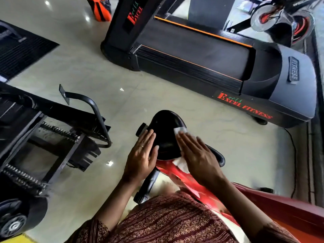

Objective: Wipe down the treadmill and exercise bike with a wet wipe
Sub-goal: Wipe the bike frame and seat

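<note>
Below you is a glossy, pale tiled floor [98,79]. A black treadmill [201,55] with orange trim and red lettering stands on it ahead of you. The exercise bike [166,120], red-framed with a black seat, stands nearest you. To your left stands a black metal frame [52,123] with springs and a wheel. A black ribbed mat [22,50] lies at far left. A black cable [294,155] runs along the floor at right.
</note>
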### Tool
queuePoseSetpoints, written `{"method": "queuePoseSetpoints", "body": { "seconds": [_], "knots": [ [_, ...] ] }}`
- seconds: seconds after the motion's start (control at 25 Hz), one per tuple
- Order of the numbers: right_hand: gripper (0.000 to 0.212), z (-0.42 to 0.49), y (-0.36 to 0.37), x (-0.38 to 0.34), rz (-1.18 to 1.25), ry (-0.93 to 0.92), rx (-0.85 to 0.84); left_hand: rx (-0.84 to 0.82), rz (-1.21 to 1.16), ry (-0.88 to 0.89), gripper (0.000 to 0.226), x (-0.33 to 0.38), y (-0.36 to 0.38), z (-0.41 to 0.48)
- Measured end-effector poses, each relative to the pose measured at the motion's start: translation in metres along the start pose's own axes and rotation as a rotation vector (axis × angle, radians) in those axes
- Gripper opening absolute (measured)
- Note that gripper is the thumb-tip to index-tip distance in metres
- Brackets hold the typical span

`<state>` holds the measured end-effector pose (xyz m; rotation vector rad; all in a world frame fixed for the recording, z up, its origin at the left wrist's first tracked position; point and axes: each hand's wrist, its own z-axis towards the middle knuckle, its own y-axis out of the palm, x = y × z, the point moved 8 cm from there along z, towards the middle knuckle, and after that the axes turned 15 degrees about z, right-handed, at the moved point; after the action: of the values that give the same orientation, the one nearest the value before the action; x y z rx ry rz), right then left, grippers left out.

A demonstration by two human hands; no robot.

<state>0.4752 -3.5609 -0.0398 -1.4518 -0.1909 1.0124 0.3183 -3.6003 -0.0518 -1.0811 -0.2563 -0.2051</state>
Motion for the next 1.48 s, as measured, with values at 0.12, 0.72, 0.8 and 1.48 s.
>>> {"method": "queuePoseSetpoints", "body": {
  "seconds": [0.12,0.72,0.8,1.48],
  "knots": [
    [0.054,0.046,0.003,0.018,0.087,0.13,0.036,-0.025,-0.045,-0.062,0.045,-0.006,-0.002,0.0],
    [0.056,0.114,0.026,0.016,0.209,-0.083,-0.131,-0.07,-0.324,-0.511,0.042,-0.034,-0.005,0.009],
    [0.05,0.12,0.031,-0.005,0.153,-0.125,-0.131,-0.086,-0.353,-0.496,0.043,-0.036,-0.006,0.009],
    [0.051,0.001,0.049,-0.067,-0.113,0.512,0.325,-0.665,-0.972,-0.368,0.014,-0.079,0.034,0.05]
  ]
}}
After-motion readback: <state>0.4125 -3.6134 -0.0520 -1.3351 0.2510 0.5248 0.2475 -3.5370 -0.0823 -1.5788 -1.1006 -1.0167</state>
